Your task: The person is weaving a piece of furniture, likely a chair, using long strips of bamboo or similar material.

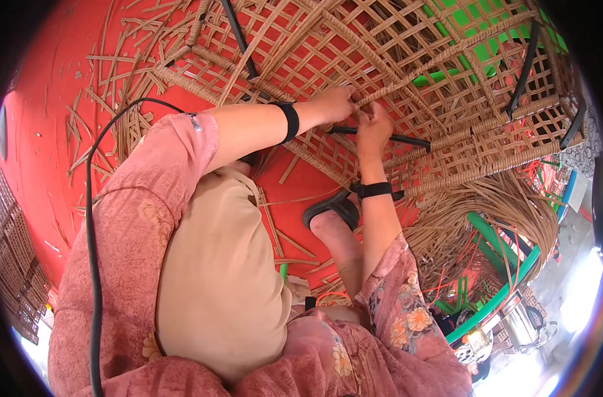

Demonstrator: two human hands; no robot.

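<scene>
A large woven wicker frame (440, 135) of brown strips, with open lattice panels and cord-wrapped ribs, fills the upper part of the head view. My left hand (333, 106) reaches in from the left, its fingers pinched on a brown wicker strip at the end of a wrapped rib (400, 85). Close against it, my right hand (374, 129) comes up from below, thumb and fingers closed at the same spot. The strip's end is hidden between the fingertips. Just under the hands runs a black bar (407, 139) of the frame. Both wrists wear black bands.
Cut strip scraps (126, 86) litter the red floor covering (43, 126) on the left. At right lies a bundle of long brown strips (506, 205) beside a green-rimmed container (500, 301) and a metal mug (521, 324). A black cable (89, 218) loops over my left arm.
</scene>
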